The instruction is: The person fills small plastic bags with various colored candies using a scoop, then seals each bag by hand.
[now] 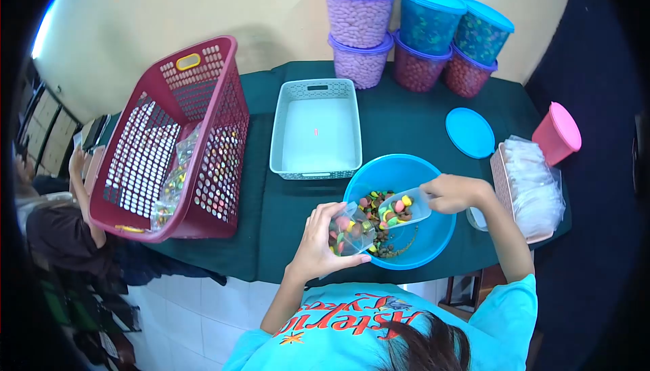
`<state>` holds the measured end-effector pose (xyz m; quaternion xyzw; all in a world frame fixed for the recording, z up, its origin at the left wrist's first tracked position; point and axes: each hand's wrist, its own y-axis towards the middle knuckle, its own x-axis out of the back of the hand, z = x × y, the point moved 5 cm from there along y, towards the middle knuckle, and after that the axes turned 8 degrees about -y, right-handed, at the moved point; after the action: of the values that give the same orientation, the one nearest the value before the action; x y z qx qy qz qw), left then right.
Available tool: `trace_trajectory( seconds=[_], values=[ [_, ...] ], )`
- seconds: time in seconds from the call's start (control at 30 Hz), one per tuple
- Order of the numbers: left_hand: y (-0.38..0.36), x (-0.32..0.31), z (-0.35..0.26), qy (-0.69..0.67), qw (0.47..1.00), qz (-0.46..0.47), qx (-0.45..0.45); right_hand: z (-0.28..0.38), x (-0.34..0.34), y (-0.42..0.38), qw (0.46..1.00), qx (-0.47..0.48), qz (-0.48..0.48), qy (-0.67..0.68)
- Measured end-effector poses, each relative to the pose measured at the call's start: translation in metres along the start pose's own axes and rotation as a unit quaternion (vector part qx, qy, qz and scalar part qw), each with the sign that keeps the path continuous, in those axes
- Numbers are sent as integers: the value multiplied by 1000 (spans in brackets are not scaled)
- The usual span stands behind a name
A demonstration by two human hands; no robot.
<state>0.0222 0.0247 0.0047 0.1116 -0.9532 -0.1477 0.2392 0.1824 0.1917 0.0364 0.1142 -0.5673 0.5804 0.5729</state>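
Note:
My left hand is closed around a clear plastic bag, held at the left rim of a blue bowl. Colourful and brown pieces show inside the bag. A translucent scoop is gripped in my right hand over the bowl, its tip pointing left toward the bag. Pink, yellow, green and brown pieces lie in the scoop. Beneath it, the bowl holds a heap of small brown and coloured pieces along its left side.
Left stands a maroon basket with filled bags. A grey-green tray sits mid-table. Lidded tubs are stacked behind. Right are a blue lid, pink container and plastic bags. Another person is far left.

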Motion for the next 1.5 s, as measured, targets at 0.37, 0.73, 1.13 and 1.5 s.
trace_trajectory(
  seconds=[0.37, 0.73, 1.13, 1.5],
  values=[
    [7, -21, -29, 80, 996, 7, 23, 62, 17, -4, 975, 69, -24, -208],
    [0, -24, -38, 92, 993, -73, 20, 65, 36, -15, 956, 75, -75, -275],
    [2, -24, -41, 45, 998, -26, -34, 78, 42, -29, 958, 71, -59, -272],
    [3, 9, -20, -107, 990, -73, -45, 23, 27, -38, 988, -26, -106, -112]
  ],
)
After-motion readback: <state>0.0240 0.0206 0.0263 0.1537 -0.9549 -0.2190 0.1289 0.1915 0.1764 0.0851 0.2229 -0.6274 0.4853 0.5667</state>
